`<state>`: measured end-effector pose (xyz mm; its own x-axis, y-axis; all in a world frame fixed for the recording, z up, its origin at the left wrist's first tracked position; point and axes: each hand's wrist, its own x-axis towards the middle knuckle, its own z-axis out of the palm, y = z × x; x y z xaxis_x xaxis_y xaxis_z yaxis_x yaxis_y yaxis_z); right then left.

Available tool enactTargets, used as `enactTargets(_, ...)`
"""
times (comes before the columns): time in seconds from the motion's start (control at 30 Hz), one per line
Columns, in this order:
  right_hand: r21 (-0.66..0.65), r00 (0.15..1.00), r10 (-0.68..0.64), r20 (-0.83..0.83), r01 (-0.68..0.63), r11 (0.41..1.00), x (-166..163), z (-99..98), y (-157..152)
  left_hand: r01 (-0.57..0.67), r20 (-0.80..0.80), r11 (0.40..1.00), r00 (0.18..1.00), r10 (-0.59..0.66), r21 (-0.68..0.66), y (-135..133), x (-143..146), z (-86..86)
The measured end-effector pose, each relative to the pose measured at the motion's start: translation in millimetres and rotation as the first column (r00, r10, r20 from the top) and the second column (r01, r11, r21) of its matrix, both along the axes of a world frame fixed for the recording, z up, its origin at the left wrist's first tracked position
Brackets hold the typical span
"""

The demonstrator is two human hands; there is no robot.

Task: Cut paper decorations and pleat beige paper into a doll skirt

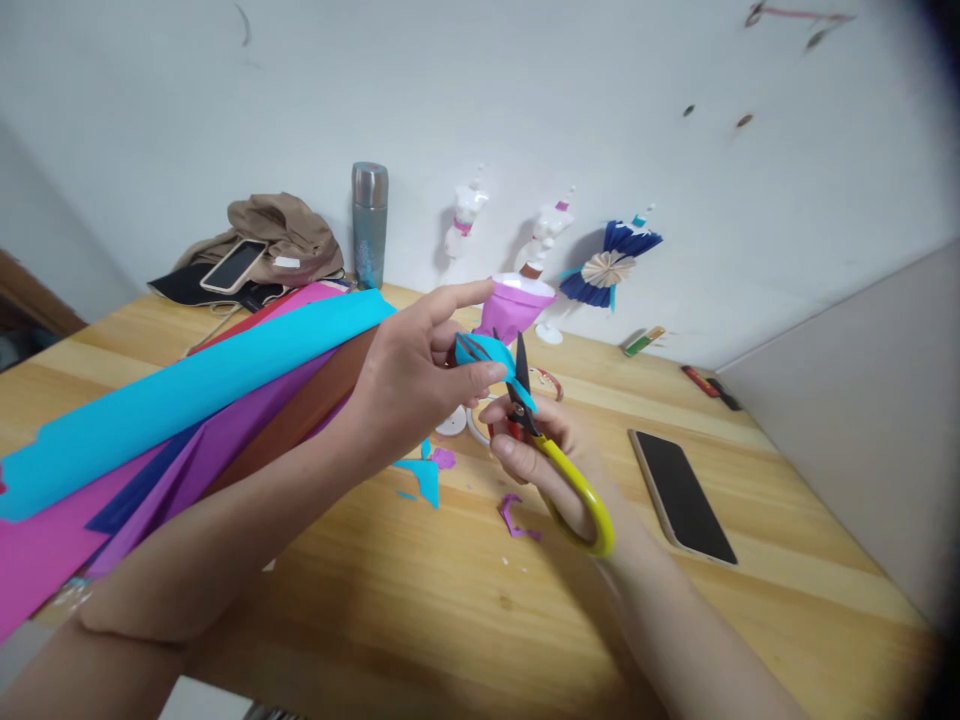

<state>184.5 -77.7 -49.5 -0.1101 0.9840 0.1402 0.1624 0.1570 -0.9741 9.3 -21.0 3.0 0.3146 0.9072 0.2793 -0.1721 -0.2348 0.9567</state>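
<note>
My left hand [420,375] pinches a small folded piece of turquoise paper [487,350] between thumb and fingers, its index finger stretched out. My right hand [536,455] grips a pair of scissors [574,490] with yellow handles and dark blades. The blades stand apart around the paper's right edge, where a narrow strip hangs down. Just behind the hands is a purple paper skirt-like piece [517,303], partly hidden. Turquoise scraps [426,482] and purple scraps [514,518] lie on the wooden table [450,600] below.
Large coloured paper sheets [187,385] spread at the left. Along the wall stand a thermos flask [370,225], white mannequin figures [470,207] and one in a navy pleated paper dress [600,285]. A phone [684,495] lies at right; another phone [234,264] rests by brown cloth [289,230].
</note>
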Motion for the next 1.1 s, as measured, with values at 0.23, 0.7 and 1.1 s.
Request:
enactTargets(0.23, 0.006, 1.000, 0.013, -0.010, -0.013, 1.000, 0, -0.8, 0, -0.035, -0.024, 0.999, 0.999, 0.035, 0.021, -1, 0, 0.9)
enactTargets(0.7, 0.106, 0.957, -0.165, -0.239, 0.195, 0.975, 0, 0.1, 6, 0.064, -0.163, 0.997, 0.985, -0.058, 0.032, 2, -1, -1.5)
enactTargets(1.1, 0.081, 0.970, -0.217, -0.108, 0.226, 0.971, -6, 19.1, 0, 0.196, -0.410, 0.976, 0.901, -0.142, 0.094, -1, 6, -13.6)
